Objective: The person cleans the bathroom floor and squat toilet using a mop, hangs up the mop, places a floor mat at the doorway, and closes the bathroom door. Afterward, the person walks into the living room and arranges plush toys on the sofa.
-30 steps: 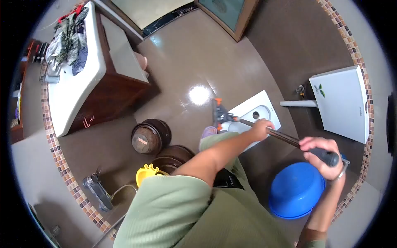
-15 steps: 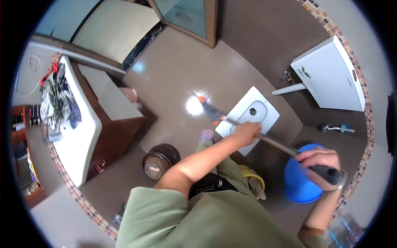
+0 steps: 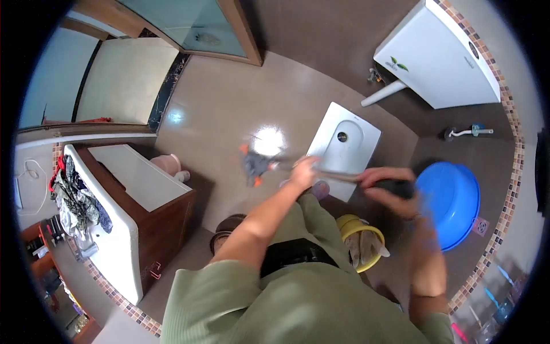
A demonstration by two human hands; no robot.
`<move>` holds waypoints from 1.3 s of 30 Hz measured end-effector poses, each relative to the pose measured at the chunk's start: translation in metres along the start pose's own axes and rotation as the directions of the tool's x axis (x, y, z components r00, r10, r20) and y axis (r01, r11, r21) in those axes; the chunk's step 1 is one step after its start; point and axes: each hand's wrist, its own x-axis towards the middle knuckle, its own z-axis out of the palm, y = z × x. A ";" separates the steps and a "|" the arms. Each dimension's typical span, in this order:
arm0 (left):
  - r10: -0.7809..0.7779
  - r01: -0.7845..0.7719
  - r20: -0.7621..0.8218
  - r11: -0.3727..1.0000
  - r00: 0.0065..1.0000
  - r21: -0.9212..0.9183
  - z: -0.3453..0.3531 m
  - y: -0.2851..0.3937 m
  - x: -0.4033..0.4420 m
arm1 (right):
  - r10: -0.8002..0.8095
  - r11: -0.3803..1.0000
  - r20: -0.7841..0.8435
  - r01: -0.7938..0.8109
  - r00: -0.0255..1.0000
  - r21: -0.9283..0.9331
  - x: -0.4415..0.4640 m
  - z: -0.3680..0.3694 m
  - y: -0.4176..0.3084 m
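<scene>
Both my hands grip a mop (image 3: 338,175) with a long handle. My left hand (image 3: 303,174) is closed round the middle of the handle, in front of the squat toilet (image 3: 326,152). My right hand (image 3: 389,188) wraps the black grip at the handle's end, beside the blue basin (image 3: 444,200). The grey mop head (image 3: 256,165) with orange corners is at the brown tiled floor (image 3: 229,103), just left of the toilet and below a bright reflection. Motion blurs the handle and my right forearm.
A yellow bucket (image 3: 381,234) with cloth in it stands by my legs, near a dark brown pot (image 3: 223,229). On the left is a vanity cabinet (image 3: 166,229) with clothes (image 3: 77,195) on top. A white cistern (image 3: 441,63) hangs on the wall; a glass door (image 3: 189,26) stands ajar.
The mop head has swung left and nearer to me, away from the toilet. Both hands have moved left with the handle, which now lies more level. The view has turned somewhat.
</scene>
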 end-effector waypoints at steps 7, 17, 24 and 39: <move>0.335 -0.307 0.077 0.917 0.939 -0.256 0.140 0.144 0.125 | 0.126 0.919 -0.280 -0.219 0.952 -0.328 -0.079 -0.098 -0.051; 0.240 -0.319 0.578 0.947 0.780 0.037 0.055 0.222 0.114 | -0.038 0.968 -0.400 -0.066 0.916 -0.243 -0.147 -0.090 -0.066; -0.054 -0.133 0.459 0.921 0.887 0.366 -0.056 0.097 0.167 | -0.170 0.985 -0.366 0.172 0.915 -0.026 -0.035 -0.057 -0.018; 0.486 -0.480 0.275 0.872 0.829 -0.094 0.013 0.097 0.265 | 0.256 0.960 -0.719 -0.080 0.646 0.270 0.034 -0.084 0.003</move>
